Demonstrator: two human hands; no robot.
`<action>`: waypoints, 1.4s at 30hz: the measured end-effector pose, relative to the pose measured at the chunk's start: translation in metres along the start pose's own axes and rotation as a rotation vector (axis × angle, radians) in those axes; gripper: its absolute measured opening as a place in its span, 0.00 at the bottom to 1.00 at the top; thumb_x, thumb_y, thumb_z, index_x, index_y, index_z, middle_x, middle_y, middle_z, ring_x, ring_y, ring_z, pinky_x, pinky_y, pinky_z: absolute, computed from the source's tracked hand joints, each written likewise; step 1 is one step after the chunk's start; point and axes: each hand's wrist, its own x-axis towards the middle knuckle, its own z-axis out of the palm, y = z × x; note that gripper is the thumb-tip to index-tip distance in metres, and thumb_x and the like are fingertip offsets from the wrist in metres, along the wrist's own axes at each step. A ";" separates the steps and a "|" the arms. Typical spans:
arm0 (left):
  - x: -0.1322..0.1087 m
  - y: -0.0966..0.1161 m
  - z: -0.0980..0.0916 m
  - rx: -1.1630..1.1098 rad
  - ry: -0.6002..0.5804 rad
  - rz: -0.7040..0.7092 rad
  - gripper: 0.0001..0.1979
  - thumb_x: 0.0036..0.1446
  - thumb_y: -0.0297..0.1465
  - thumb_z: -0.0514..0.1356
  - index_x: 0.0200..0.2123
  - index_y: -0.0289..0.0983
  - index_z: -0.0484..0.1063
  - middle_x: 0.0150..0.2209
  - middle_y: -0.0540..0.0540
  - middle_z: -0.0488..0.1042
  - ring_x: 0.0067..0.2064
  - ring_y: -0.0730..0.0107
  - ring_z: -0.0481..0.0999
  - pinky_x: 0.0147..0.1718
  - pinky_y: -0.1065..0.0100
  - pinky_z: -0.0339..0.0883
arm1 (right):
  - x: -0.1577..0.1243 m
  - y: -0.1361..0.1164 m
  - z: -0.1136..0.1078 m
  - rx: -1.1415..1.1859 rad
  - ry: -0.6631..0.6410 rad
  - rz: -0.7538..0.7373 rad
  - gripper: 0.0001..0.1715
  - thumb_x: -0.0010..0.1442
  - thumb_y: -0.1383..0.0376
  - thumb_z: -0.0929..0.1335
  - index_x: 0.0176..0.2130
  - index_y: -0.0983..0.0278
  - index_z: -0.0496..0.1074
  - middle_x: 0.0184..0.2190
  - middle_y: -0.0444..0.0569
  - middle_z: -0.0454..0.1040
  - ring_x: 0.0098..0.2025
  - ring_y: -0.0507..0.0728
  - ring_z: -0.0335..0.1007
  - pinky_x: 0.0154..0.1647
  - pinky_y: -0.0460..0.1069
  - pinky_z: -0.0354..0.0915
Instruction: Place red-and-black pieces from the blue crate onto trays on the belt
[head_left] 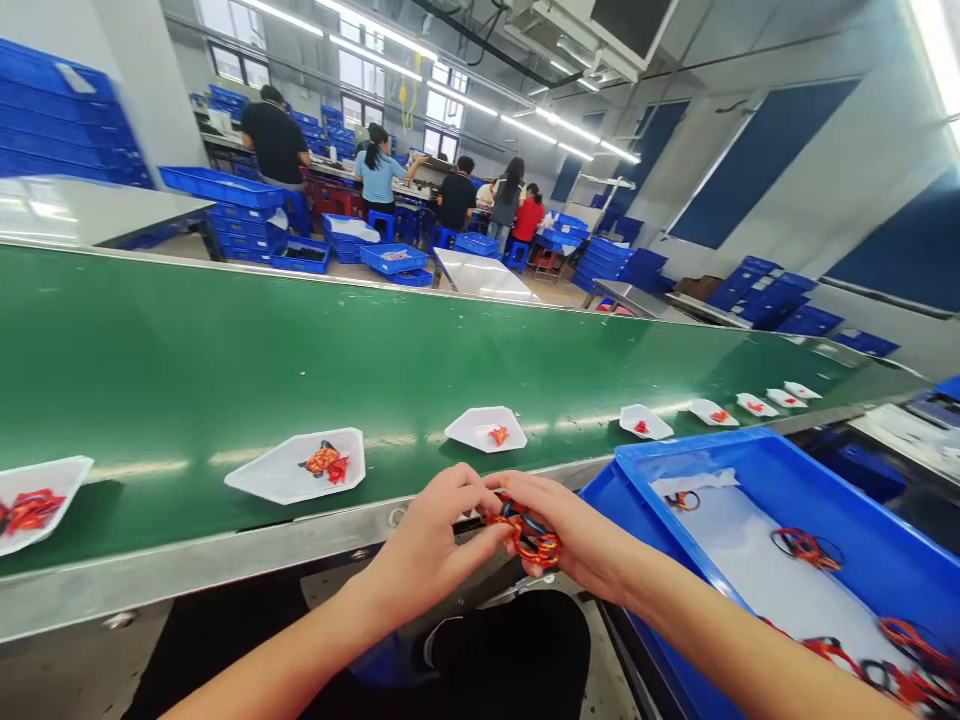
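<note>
In front of my lap, at the near edge of the conveyor, my left hand [454, 525] and my right hand [566, 520] meet around a coiled bundle of thin red, orange and black cords [536, 545]. The fingers of both hands are closed on it; the fingertips partly cover it. Whether the cords are wires or elastic bands I cannot make out. Just beyond my hands, a white pointed tray [469, 430] holds a small red-orange piece [499, 435]. Further left, another white tray [277, 470] carries an orange, black and red bundle [328, 462].
The green conveyor belt [210, 340] runs across, carrying several more white trays with red pieces. Its metal edge [315, 540] lies before me. At right stands a blue bin [720, 580] with several looped cord bundles [806, 547]. People sit and stand among blue crates at the back.
</note>
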 end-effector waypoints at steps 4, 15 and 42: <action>-0.004 -0.003 -0.009 -0.326 0.145 -0.156 0.06 0.56 0.33 0.59 0.30 0.38 0.71 0.32 0.48 0.67 0.36 0.70 0.67 0.39 0.69 0.61 | -0.003 -0.003 0.004 0.015 0.058 -0.027 0.20 0.56 0.53 0.67 0.44 0.62 0.69 0.35 0.48 0.71 0.25 0.49 0.64 0.16 0.41 0.58; 0.011 -0.013 -0.028 -1.390 0.388 -0.576 0.07 0.60 0.25 0.53 0.38 0.32 0.69 0.33 0.44 0.72 0.32 0.74 0.74 0.35 0.71 0.73 | 0.001 0.001 0.002 0.001 0.081 -0.030 0.22 0.58 0.52 0.65 0.45 0.64 0.68 0.34 0.49 0.72 0.25 0.49 0.65 0.15 0.41 0.60; 0.001 -0.002 -0.031 0.416 0.229 0.097 0.10 0.58 0.33 0.56 0.44 0.40 0.69 0.42 0.46 0.70 0.39 0.68 0.70 0.39 0.65 0.65 | -0.003 0.001 0.008 0.144 0.158 0.005 0.18 0.60 0.55 0.64 0.42 0.66 0.70 0.30 0.48 0.72 0.24 0.50 0.66 0.16 0.42 0.61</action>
